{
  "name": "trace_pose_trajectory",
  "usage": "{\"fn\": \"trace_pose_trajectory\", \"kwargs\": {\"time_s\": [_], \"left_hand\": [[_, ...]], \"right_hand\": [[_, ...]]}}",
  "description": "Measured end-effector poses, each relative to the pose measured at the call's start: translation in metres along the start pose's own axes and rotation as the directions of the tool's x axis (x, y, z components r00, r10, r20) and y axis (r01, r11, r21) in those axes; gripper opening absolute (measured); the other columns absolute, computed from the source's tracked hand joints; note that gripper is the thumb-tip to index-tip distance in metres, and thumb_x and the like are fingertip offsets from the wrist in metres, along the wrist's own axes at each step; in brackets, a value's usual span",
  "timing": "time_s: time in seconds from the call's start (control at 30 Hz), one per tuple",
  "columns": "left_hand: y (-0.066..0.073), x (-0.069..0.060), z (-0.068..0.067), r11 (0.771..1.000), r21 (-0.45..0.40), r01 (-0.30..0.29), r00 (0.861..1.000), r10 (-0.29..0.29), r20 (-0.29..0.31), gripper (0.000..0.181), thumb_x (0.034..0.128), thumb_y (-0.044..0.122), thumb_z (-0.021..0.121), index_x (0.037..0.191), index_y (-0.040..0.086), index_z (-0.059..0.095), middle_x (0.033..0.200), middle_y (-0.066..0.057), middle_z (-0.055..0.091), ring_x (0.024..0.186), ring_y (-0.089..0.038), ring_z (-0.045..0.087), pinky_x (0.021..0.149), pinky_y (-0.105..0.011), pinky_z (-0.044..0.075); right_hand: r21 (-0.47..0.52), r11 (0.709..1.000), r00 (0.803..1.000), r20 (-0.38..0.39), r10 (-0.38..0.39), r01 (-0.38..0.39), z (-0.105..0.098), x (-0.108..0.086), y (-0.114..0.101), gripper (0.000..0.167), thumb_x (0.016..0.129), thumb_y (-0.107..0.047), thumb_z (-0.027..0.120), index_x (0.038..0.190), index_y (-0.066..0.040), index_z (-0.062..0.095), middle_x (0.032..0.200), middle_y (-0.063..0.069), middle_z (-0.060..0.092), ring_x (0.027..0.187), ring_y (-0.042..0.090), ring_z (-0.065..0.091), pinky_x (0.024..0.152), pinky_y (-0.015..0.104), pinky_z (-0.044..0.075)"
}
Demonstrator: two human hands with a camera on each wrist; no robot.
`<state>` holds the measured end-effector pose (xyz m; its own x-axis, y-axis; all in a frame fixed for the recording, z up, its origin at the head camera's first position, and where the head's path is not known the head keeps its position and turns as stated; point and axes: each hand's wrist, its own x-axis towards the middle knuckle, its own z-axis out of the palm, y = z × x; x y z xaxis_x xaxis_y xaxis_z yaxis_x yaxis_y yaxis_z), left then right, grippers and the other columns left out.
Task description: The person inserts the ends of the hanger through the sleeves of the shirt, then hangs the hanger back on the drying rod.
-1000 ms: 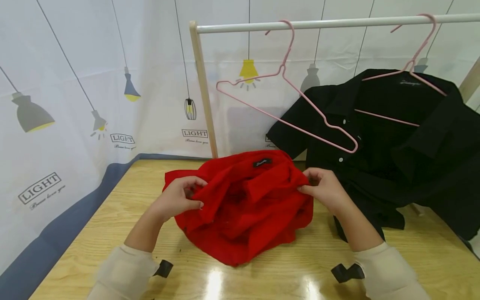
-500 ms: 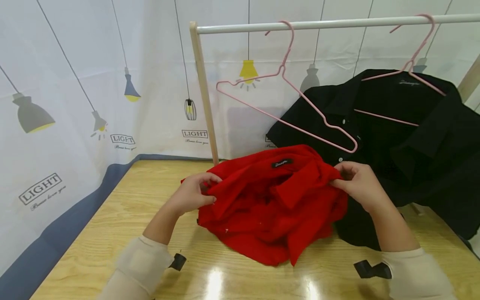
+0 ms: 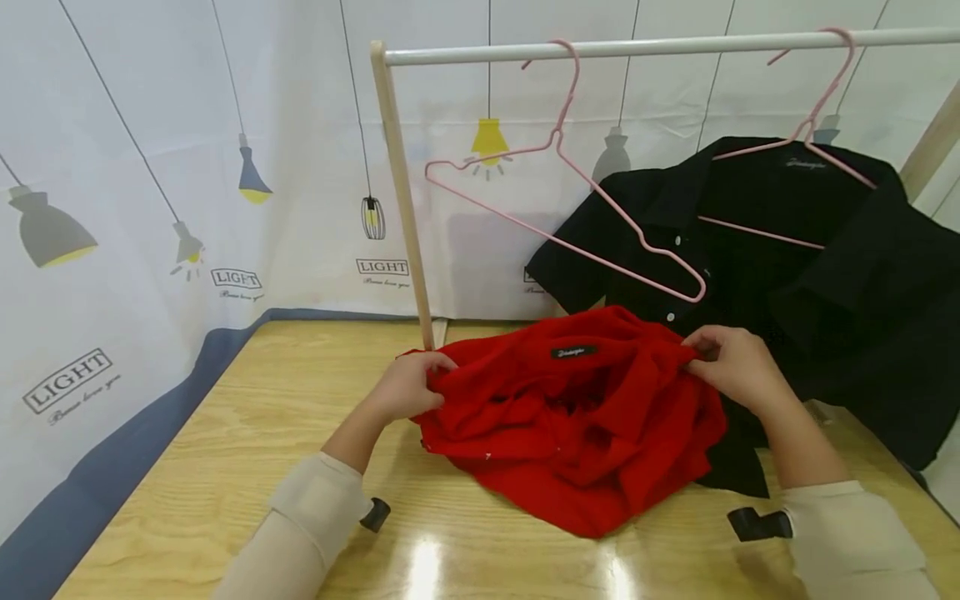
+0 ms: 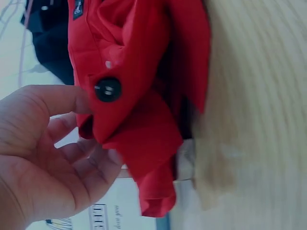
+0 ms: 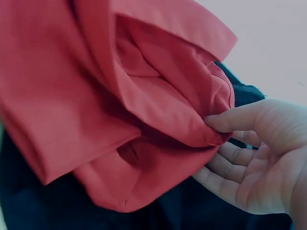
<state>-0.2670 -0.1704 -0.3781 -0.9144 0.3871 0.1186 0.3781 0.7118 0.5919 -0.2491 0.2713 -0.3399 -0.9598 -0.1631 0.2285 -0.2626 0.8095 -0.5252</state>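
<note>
A crumpled red shirt [image 3: 540, 417] with a black neck label [image 3: 573, 352] spreads between my two hands over the wooden table. At its left side my left hand [image 3: 411, 385] pinches the cloth; in the left wrist view a dark round button [image 4: 108, 89] shows close to the fingers. My right hand [image 3: 738, 367] pinches the shirt's right side, thumb on the near face of the cloth in the right wrist view. Above the shirt, a bare pink hanger [image 3: 558, 137] hangs from the rail. The black shirt [image 3: 780, 308] on another pink hanger [image 3: 812, 121] is just behind my right hand.
The white rail [image 3: 675, 39] runs across the back, with a wooden post [image 3: 401, 192] at its left end. A white curtain [image 3: 315, 150] printed with lamps stands behind the wooden table [image 3: 247, 433].
Both hands have carried the red shirt to the right, then lowered it slightly. Its neck label has moved rightward too. The hangers and the black shirt stay on the rail.
</note>
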Motion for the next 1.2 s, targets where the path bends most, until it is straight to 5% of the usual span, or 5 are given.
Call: {"fn": "trace_pose_trajectory", "kwargs": {"time_s": [0.33,0.57,0.8,1.0,1.2], "left_hand": [[-0.011,0.003,0.014,0.996,0.073,0.056,0.993,-0.063,0.099,0.04,0.0725,-0.001,0.072,0.112,0.003,0.067,0.106,-0.006,0.066,0.095,-0.024,0.056,0.084,-0.039,0.05],[-0.005,-0.004,0.004,0.995,0.084,0.05,0.995,-0.056,0.08,0.035,0.0746,0.005,0.077,0.109,0.005,0.069,0.095,-0.004,0.065,0.088,-0.022,0.057,0.079,-0.037,0.05],[0.02,-0.009,-0.007,0.959,0.271,0.079,0.997,-0.077,-0.018,0.035,0.0777,0.025,0.082,0.104,0.006,0.069,0.096,-0.006,0.069,0.091,-0.025,0.064,0.081,-0.04,0.052],[0.036,-0.003,0.005,0.96,0.279,0.012,0.999,0.0,-0.043,0.036,0.0789,0.026,0.082,0.106,0.005,0.07,0.099,-0.006,0.07,0.092,-0.024,0.064,0.082,-0.039,0.053],[0.038,0.001,0.014,0.964,0.264,-0.008,0.996,0.03,-0.081,0.018,0.0817,0.008,0.072,0.099,0.005,0.071,0.08,0.0,0.066,0.072,-0.018,0.06,0.069,-0.035,0.053]], "right_hand": [[-0.117,0.988,0.993,0.069,-0.093,0.101,0.023,0.011,0.013,0.017,0.079,-0.004,0.069,0.093,0.005,0.067,0.081,0.015,0.066,0.072,0.029,0.061,0.064,0.045,0.048],[-0.165,0.983,0.996,0.044,-0.074,0.08,0.009,0.005,-0.009,0.026,0.082,-0.008,0.069,0.104,0.006,0.064,0.098,0.025,0.061,0.081,0.034,0.058,0.07,0.05,0.046],[-0.176,0.983,0.999,-0.001,-0.045,0.044,0.011,-0.009,-0.053,0.03,0.086,-0.013,0.071,0.104,0.007,0.058,0.093,0.022,0.057,0.078,0.032,0.056,0.068,0.047,0.047],[-0.178,0.984,0.999,0.03,-0.019,0.024,0.032,-0.011,-0.079,0.048,0.086,-0.032,0.074,0.106,0.005,0.051,0.089,0.017,0.054,0.072,0.027,0.052,0.063,0.04,0.047],[-0.231,0.972,0.999,0.02,-0.039,0.042,0.045,-0.005,-0.084,0.044,0.088,-0.028,0.072,0.103,0.007,0.049,0.084,0.017,0.052,0.068,0.027,0.051,0.06,0.04,0.047]]}}
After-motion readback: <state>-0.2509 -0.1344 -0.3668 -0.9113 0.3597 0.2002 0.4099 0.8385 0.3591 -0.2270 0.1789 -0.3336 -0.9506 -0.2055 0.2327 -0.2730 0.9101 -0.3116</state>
